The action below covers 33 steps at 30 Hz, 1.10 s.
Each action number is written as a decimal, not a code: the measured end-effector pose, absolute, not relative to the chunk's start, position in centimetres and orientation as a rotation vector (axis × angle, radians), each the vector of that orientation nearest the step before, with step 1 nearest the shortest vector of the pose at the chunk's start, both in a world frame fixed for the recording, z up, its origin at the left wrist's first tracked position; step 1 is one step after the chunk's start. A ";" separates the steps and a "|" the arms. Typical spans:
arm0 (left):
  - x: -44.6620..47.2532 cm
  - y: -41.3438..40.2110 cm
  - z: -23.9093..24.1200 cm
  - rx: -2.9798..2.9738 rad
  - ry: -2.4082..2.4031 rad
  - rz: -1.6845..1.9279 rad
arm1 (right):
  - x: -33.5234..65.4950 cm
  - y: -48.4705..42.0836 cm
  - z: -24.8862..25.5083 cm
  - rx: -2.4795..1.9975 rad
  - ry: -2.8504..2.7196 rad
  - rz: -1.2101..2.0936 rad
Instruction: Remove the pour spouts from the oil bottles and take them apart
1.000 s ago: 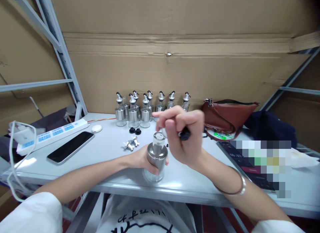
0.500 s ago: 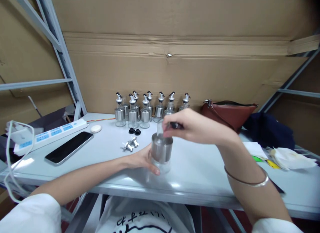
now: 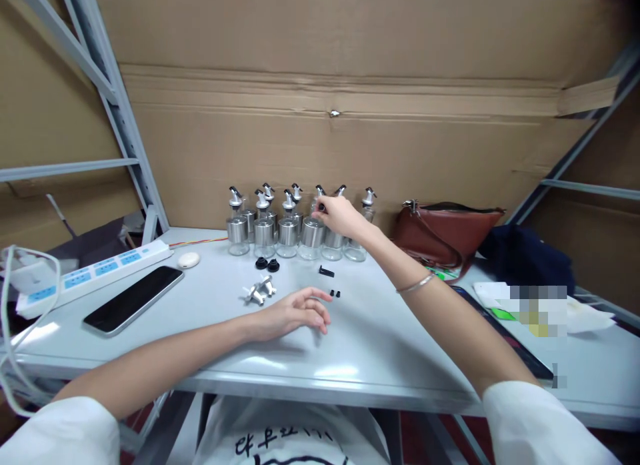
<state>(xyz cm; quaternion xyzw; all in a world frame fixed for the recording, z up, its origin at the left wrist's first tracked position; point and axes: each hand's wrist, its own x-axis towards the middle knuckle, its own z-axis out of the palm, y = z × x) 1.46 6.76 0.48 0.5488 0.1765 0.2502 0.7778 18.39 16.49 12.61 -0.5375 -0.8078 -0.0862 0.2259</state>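
Silver fittings (image 3: 260,290), ten o'clock from the left hand (image 3: 296,313); black caps (image 3: 267,264), eleven o'clock. Left hand: empty, fingers loosely parted over the surface (image 3: 380,332). Steel-banded bottle (image 3: 312,235): upright, twelve o'clock, front row. Right hand (image 3: 341,216), one o'clock: fingers narrowed around that bottle's neck, dark piece (image 3: 322,207) among them.

Bottles (image 3: 287,233) before cardboard (image 3: 350,145); caps (image 3: 273,265) before bottles; phone (image 3: 134,300) left; bag (image 3: 447,230) right, cloth (image 3: 530,258) probably partly behind.

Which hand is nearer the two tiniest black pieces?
Left: the left hand is just left of the tiniest black pieces; the right hand is farther back, among the bottles.
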 end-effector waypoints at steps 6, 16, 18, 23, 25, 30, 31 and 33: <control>1.5 7.0 0.5 1.166 0.383 0.541 | 18.8 19.2 10.2 -1.671 -2.136 -0.192; 1.7 6.8 0.7 1.162 0.432 0.537 | 18.3 14.2 8.0 -1.130 -2.043 0.053; 1.8 6.7 0.8 1.153 0.453 0.560 | 17.8 11.7 6.7 -1.006 -2.145 0.093; 1.8 6.2 1.3 1.288 0.594 0.606 | 15.8 7.6 4.9 -1.190 -2.289 0.060; 1.7 6.1 1.5 1.371 0.646 0.588 | 15.3 6.8 5.0 -1.262 -2.316 0.002; 1.8 6.2 1.4 1.376 0.611 0.565 | 15.9 6.0 4.9 -1.356 -2.340 -0.085; 1.8 6.3 1.3 1.345 0.582 0.567 | 16.3 6.0 4.8 -1.312 -2.353 -0.067; 1.7 6.5 1.1 1.248 0.510 0.578 | 17.0 6.2 4.6 -1.099 -2.407 -0.048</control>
